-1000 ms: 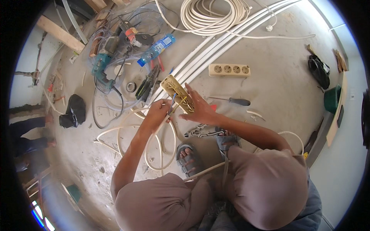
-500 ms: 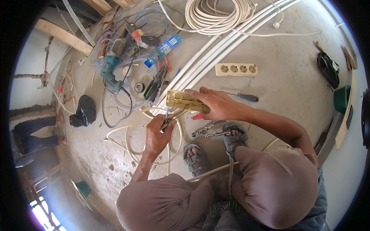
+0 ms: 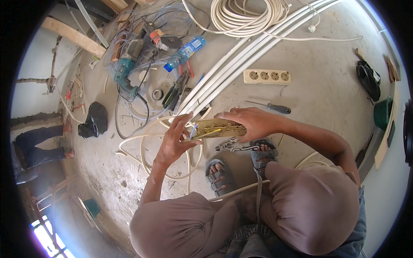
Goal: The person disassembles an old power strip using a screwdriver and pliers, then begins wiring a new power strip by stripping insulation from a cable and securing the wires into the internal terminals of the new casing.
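Observation:
My right hand [image 3: 258, 120] grips an opened cream socket-strip housing [image 3: 215, 122] at its right end, holding it horizontal with brass internal parts showing. My left hand [image 3: 172, 144] pinches the cable end at the housing's left end, where blue and yellow wires [image 3: 208, 132] show; exactly which parts its fingers touch is unclear. Just below lie silver-and-black pliers [image 3: 241, 146] near my sandaled feet. A second socket strip [image 3: 266, 76] and a dark-handled screwdriver [image 3: 277, 107] lie on the floor ahead, with loops of cream cable [image 3: 144, 142] to the left.
White conduits [image 3: 241, 64] run diagonally beside a cable coil [image 3: 238, 17]. A drill [image 3: 124, 77], grinder [image 3: 161, 38], bottle [image 3: 185, 53] and hand tools [image 3: 174, 92] lie left-ahead. A black bag [image 3: 92, 120] and another person's legs [image 3: 45, 142] are left; a green bucket [image 3: 380, 112] right.
The housing has turned from slanted to horizontal and dropped nearer my body. My right hand moved down with it; my left hand has risen to its left end.

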A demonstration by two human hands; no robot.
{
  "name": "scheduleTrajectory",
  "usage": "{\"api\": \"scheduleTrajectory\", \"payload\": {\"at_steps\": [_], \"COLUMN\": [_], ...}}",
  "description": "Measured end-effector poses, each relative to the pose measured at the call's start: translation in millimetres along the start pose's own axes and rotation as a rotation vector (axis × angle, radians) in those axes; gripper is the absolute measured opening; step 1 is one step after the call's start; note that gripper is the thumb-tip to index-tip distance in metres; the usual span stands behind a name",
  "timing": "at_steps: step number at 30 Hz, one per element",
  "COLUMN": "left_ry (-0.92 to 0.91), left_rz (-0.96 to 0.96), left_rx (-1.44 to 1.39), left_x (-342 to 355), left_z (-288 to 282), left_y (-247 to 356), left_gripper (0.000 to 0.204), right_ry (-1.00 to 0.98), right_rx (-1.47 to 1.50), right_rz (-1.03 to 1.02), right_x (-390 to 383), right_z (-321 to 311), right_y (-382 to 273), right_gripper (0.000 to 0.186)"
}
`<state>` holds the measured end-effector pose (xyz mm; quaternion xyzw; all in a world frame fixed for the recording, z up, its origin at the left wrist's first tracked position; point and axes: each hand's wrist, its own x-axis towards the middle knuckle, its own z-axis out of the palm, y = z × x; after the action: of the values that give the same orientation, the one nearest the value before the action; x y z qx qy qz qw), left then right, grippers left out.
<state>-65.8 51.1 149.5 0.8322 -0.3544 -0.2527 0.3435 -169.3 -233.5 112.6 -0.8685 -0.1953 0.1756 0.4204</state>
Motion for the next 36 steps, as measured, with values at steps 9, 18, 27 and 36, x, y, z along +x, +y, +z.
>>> {"api": "scheduleTrajectory", "payload": {"at_steps": [9,18,27,36], "left_ry": [-0.069,0.042,0.077,-0.152], "left_rz": [-0.086,-0.166,-0.19,-0.17], "left_rx": [-0.13,-0.316,-0.324,-0.333], "left_x": [9.0,12.8,19.4,8.4], "left_z": [10.5,17.4,25.2,7.5], "left_y": [-7.2,1.9,-4.3,-1.6], "left_gripper": [0.055,0.046,0.048,0.069], "right_ry": [0.178,0.342,0.306,0.149], "right_rx": [-0.099,-0.142,-0.199,-0.245], "right_rz": [0.044,0.104,0.096,-0.054], "right_x": [18.1,35.8,36.8,30.0], "right_z": [7.1,10.9,10.6,-9.1], "right_y": [-13.0,-20.9,-15.3,-3.0], "right_gripper": [0.071,0.046,0.054,0.065]}}
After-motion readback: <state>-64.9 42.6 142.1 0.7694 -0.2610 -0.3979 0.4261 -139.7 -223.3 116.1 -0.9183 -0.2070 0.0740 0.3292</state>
